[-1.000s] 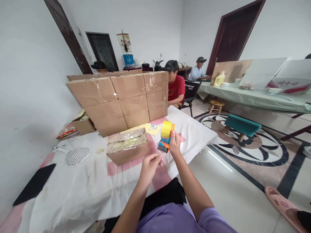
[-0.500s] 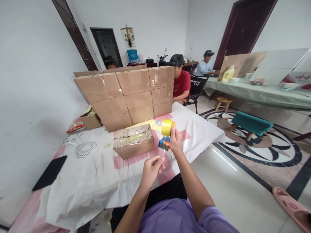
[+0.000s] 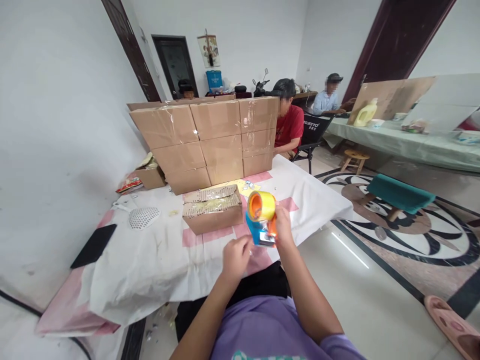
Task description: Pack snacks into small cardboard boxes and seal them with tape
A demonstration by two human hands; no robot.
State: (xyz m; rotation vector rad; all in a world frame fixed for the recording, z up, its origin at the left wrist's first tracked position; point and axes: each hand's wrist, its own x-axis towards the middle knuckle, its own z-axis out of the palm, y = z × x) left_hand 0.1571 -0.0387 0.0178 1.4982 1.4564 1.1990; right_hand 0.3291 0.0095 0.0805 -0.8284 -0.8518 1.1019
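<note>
My right hand [image 3: 284,226] is wrapped round the orange handle of a tape dispenser [image 3: 257,229], which has a blue body and a roll of yellow-looking tape [image 3: 267,205] on top. Close to the dispenser's lower left, my left hand [image 3: 236,257] is closed in a pinch on the loose tape end, which is faint and blurred. Beyond my hands, a cardboard box [image 3: 215,220] sits on the cloth-covered table [image 3: 150,260]. Its top flaps meet unevenly, with clear tape over the seam.
Stacked cardboard boxes [image 3: 221,145] form a wall across the table's far side. On the left lie a white perforated scoop [image 3: 144,218], a black flat pad [image 3: 93,246] and a small open box [image 3: 150,176]. A person in red [image 3: 291,125] sits behind the stack.
The dispenser has turned in my right hand, so the roll's open orange core now faces left. My left hand stays just below it. The view has shifted left.
</note>
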